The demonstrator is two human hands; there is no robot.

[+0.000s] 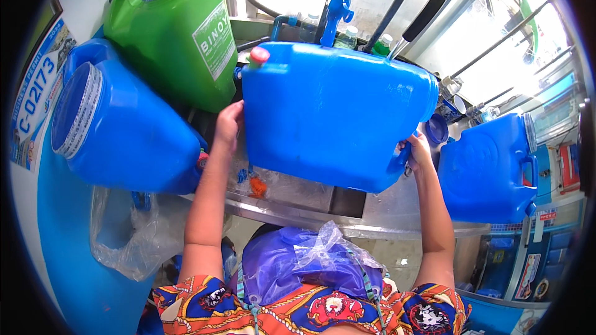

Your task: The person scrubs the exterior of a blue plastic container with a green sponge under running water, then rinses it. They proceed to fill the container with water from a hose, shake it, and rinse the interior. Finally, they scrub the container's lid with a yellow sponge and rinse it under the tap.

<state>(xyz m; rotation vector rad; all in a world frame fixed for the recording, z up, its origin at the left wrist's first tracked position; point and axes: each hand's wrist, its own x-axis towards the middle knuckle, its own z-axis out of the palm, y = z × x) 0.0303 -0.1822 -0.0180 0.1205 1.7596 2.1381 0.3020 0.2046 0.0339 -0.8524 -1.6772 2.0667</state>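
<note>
A large blue water jug (pixel 335 118) lies on its side in the air above a steel sink counter, its wide neck to the right and a red-capped spout at its upper left. My left hand (pixel 230 125) grips the jug's left end, with its fingertips partly hidden behind it. At the lower right, my right hand (pixel 419 151) is closed round the handle by the neck. An orange scrubber (pixel 257 187) sits on the counter below the jug, beside a small blue piece.
On the left stand a green jug (pixel 180 37) and a second blue jug (pixel 133 124) with a banded lid. Another blue jug (pixel 490 170) is at the right. Behind the held jug are a blue tap (pixel 337 15) and small bottles. Clear plastic (pixel 133 236) hangs at the lower left.
</note>
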